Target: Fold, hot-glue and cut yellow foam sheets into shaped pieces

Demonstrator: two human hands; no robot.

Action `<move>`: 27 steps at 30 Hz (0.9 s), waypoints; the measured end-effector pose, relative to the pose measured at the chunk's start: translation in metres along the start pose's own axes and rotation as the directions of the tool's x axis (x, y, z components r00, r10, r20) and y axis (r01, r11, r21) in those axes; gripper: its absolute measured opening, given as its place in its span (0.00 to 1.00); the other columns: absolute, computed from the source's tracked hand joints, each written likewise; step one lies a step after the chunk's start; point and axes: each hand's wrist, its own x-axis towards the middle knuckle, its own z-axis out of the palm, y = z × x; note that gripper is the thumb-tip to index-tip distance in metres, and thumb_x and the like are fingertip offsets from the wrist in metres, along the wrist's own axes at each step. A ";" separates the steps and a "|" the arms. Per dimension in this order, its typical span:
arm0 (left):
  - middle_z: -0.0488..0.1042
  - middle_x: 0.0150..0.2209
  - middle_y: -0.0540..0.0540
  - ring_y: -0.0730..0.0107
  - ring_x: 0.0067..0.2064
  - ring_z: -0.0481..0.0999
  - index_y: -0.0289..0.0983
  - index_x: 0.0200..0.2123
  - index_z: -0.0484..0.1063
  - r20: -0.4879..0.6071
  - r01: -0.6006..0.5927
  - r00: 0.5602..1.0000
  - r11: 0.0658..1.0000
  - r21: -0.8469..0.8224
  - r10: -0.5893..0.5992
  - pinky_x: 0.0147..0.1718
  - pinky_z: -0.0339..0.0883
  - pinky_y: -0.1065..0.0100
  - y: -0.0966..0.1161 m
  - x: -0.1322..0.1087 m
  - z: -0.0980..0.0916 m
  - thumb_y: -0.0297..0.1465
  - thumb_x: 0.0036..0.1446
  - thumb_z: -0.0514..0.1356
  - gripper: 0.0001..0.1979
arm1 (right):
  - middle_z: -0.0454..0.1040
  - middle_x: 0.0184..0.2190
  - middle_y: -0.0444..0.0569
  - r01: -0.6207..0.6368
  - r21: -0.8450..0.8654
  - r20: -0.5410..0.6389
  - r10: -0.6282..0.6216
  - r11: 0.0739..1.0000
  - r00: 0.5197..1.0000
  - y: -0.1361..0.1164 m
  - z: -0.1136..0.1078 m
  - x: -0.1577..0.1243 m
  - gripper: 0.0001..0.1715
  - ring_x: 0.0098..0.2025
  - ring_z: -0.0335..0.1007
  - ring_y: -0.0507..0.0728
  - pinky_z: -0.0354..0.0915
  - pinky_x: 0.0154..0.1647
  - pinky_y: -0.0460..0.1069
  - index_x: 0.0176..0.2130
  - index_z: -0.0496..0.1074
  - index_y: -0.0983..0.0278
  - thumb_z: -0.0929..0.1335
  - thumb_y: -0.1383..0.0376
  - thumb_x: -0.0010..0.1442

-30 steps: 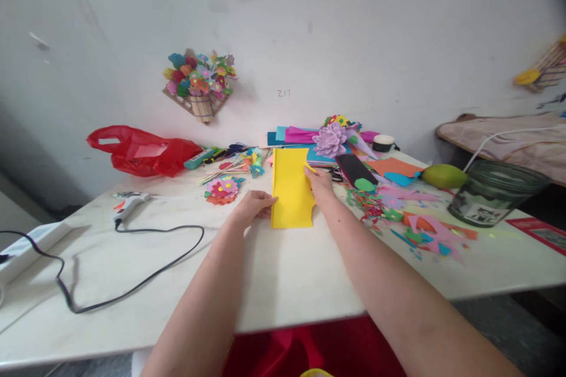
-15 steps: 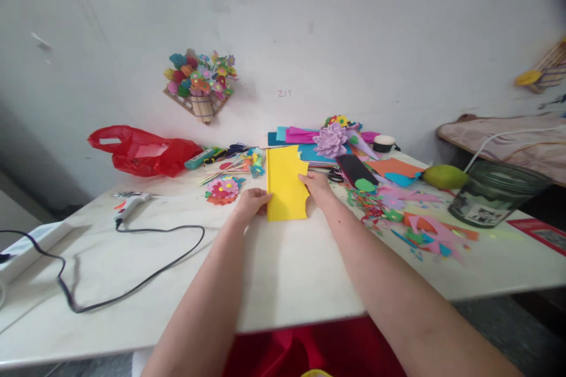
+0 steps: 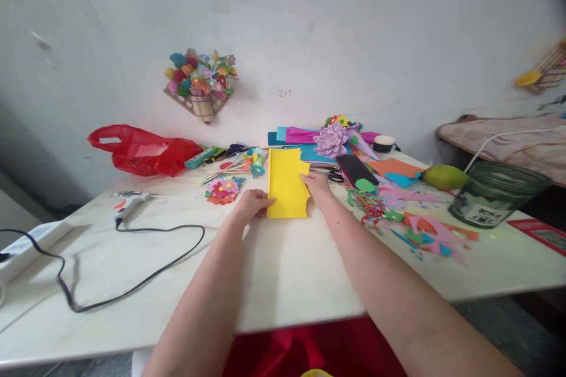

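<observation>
A yellow craft foam sheet (image 3: 288,184) is held up over the white table between my two hands. Its right edge has cut-out notches, and a narrow fold or strip runs down its left edge. My left hand (image 3: 253,205) pinches the lower left edge, thumb in front. On the right edge, my right hand (image 3: 316,186) grips the sheet near its middle; the fingers behind it are hidden. Left of the sheet lies a layered foam flower (image 3: 222,188). Just right of it are black-handled scissors (image 3: 335,175) and a dark phone (image 3: 356,171).
A glue gun (image 3: 131,206) with a looping black cord lies left, by a white power strip (image 3: 35,247). A red plastic bag (image 3: 144,152) sits at the back left. Colourful foam scraps (image 3: 411,218), a green mango-like fruit (image 3: 444,177) and a glass jar (image 3: 495,194) are right.
The yellow sheet has shifted very slightly right and tilted a little, its top edge now lower. Both hands keep their hold on it.
</observation>
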 end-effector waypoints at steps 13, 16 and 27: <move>0.71 0.19 0.53 0.78 0.19 0.67 0.35 0.33 0.66 0.181 -0.084 0.980 0.996 0.012 0.080 0.20 0.60 0.75 0.000 -0.003 -0.006 0.36 0.32 0.68 0.23 | 0.66 0.15 0.42 0.019 -0.016 -0.095 -0.021 1.000 0.995 0.006 -0.003 0.008 0.12 0.22 0.64 0.54 0.61 0.19 0.46 0.22 0.68 0.64 0.67 0.58 0.41; 0.70 0.17 0.53 0.77 0.18 0.67 0.35 0.34 0.66 0.189 -0.089 0.979 0.995 0.050 0.078 0.20 0.60 0.75 0.001 -0.004 -0.007 0.37 0.33 0.67 0.23 | 0.67 0.15 0.42 0.026 -0.018 -0.114 -0.027 1.000 0.993 0.007 -0.003 0.008 0.12 0.22 0.65 0.54 0.60 0.19 0.46 0.22 0.68 0.65 0.67 0.58 0.41; 0.67 0.15 0.54 0.78 0.17 0.65 0.35 0.29 0.68 0.109 -0.028 0.994 0.999 0.019 0.026 0.18 0.60 0.75 0.000 -0.001 -0.003 0.39 0.36 0.65 0.17 | 0.68 0.16 0.42 -0.003 -0.002 -0.091 0.003 1.000 0.996 0.014 -0.003 0.011 0.08 0.22 0.66 0.53 0.60 0.20 0.45 0.21 0.69 0.64 0.67 0.61 0.40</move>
